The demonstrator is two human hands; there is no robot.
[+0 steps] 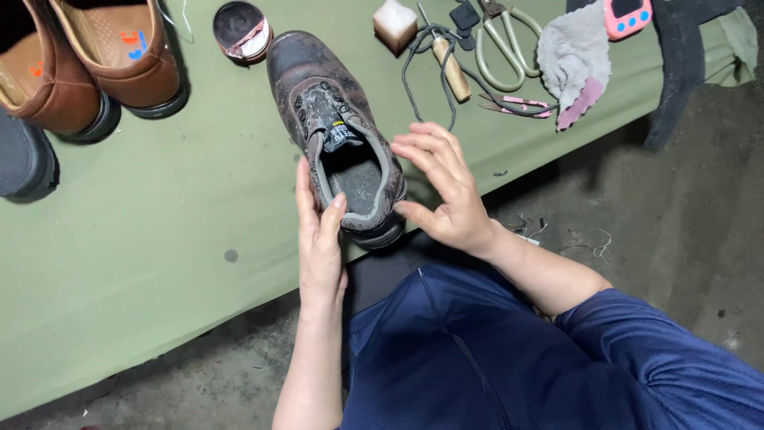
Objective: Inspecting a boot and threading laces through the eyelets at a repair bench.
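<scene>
A worn, dusty brown shoe (318, 95) without laces lies on the green cloth (159, 263), toe pointing away from me. My left hand (318, 239) rests flat against the shoe's left heel side, thumb on the collar. On the right, my right hand (446, 191) hovers by the heel with fingers spread, its thumb touching the rim. Neither hand closes around the shoe.
Two tan leather shoes (95, 56) and a dark shoe (24, 159) sit at the far left. Beyond are a round polish tin (241, 30), a pale block (395, 24), a dark lace (430, 64), a wooden-handled tool (454, 73), scissors (501, 40), a grey rag (573, 56), and a pink gadget (627, 16). Concrete floor at right.
</scene>
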